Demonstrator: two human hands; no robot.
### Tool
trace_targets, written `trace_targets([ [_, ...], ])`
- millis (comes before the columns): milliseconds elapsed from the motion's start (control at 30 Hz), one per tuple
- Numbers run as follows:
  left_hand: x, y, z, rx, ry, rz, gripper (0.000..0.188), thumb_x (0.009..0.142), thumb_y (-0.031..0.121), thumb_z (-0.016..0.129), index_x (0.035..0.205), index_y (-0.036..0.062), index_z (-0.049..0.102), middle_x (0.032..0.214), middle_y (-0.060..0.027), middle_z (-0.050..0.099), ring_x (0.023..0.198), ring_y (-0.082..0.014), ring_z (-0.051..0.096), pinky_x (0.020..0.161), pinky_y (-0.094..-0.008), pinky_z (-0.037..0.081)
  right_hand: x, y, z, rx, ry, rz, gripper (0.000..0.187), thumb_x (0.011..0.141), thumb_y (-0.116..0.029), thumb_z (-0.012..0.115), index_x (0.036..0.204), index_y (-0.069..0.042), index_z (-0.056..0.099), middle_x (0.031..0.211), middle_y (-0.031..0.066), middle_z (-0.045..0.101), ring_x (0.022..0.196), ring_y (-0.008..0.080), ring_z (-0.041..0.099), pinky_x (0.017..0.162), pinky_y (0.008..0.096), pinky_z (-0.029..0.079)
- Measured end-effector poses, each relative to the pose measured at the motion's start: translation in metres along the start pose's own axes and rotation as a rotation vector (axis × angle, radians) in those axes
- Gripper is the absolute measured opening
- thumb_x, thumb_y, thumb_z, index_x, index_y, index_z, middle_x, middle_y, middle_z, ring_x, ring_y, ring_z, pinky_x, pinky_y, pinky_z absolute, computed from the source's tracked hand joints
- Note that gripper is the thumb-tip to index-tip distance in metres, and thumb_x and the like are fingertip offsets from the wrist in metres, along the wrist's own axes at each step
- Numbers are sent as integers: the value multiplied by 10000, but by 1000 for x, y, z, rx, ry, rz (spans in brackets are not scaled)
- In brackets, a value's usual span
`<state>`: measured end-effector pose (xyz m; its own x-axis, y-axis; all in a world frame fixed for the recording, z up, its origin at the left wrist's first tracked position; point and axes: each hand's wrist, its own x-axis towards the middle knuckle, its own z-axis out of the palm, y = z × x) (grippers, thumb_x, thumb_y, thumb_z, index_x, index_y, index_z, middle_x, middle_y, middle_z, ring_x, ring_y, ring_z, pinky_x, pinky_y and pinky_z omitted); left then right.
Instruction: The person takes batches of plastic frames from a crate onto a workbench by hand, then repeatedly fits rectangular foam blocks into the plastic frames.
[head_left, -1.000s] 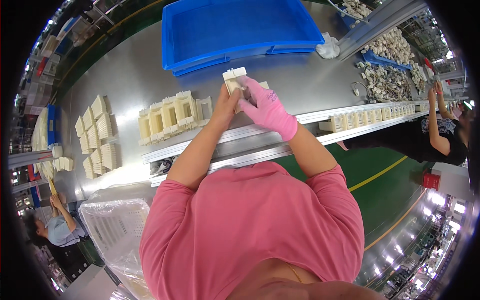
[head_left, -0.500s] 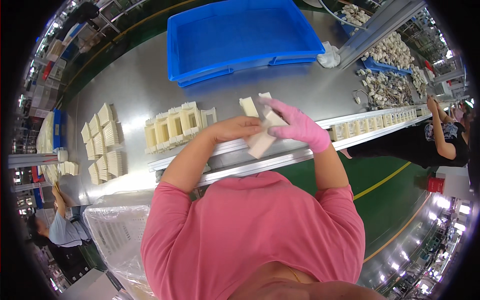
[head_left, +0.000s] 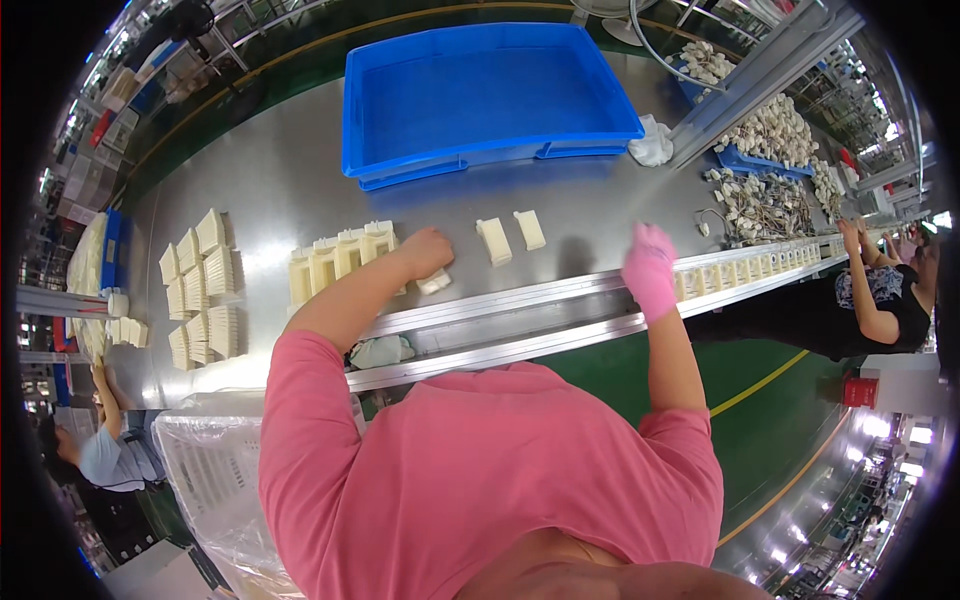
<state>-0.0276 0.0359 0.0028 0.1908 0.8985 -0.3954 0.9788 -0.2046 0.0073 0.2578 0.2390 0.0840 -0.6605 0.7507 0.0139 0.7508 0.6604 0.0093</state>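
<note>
My bare left hand [head_left: 427, 254] is curled at the right end of a row of cream plastic housings [head_left: 348, 256]. Its fingers close on a cream plastic piece [head_left: 434, 283], partly hidden beneath them. In a pink glove, my right hand [head_left: 650, 270] is over the metal rail [head_left: 540, 296], by the near end of a line of cream parts [head_left: 730, 280]. Its fingers are bent together, and whatever they hold is hidden. Two small cream blocks [head_left: 494, 242] lie apart on the metal table between my hands.
Beyond stands a large blue bin [head_left: 490, 150]. Stacked ribbed cream parts [head_left: 205, 290] sit at left. A crumpled white bag [head_left: 652, 142] lies by a metal post, with piles of wired white connectors [head_left: 765, 200] at right. Other people work at both sides.
My hands have parted: the left went to the row of housings, the right moved rightward to the rail. The cream block formerly between them is no longer there.
</note>
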Motion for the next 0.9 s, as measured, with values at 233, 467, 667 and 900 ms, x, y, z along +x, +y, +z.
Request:
trace_targets([
  [233,-24,10,-70,-571,540,-561,112,750,78,455,851,38,481,745,-143,564,740,-303,561,604,-379,428,92,-80,82,127,-400,-250,355,704,-246,509,958,-3,466,906,186,583,918,325,544,770,405,428],
  [467,-20,25,-51,-1753,960,-768,221,799,170,424,957,32,493,723,-51,517,651,-147,519,594,-289,409,84,-116,70,123,-473,-135,403,696,-245,620,1008,-24,492,1020,184,559,955,325,542,796,382,445],
  [667,10,44,-26,-2021,958,-670,318,821,232,451,1070,46,388,887,-82,510,771,-174,533,660,-301,449,89,-94,68,795,-399,-251,273,763,-267,512,758,4,547,785,166,588,742,302,575,659,364,453],
  [900,5,80,-62,-1881,973,-437,289,901,324,340,1065,86,342,961,-109,488,822,-196,546,439,-313,498,24,-134,-3,1085,-308,-401,178,771,-194,525,759,-27,466,582,70,508,502,170,522,439,305,389],
])
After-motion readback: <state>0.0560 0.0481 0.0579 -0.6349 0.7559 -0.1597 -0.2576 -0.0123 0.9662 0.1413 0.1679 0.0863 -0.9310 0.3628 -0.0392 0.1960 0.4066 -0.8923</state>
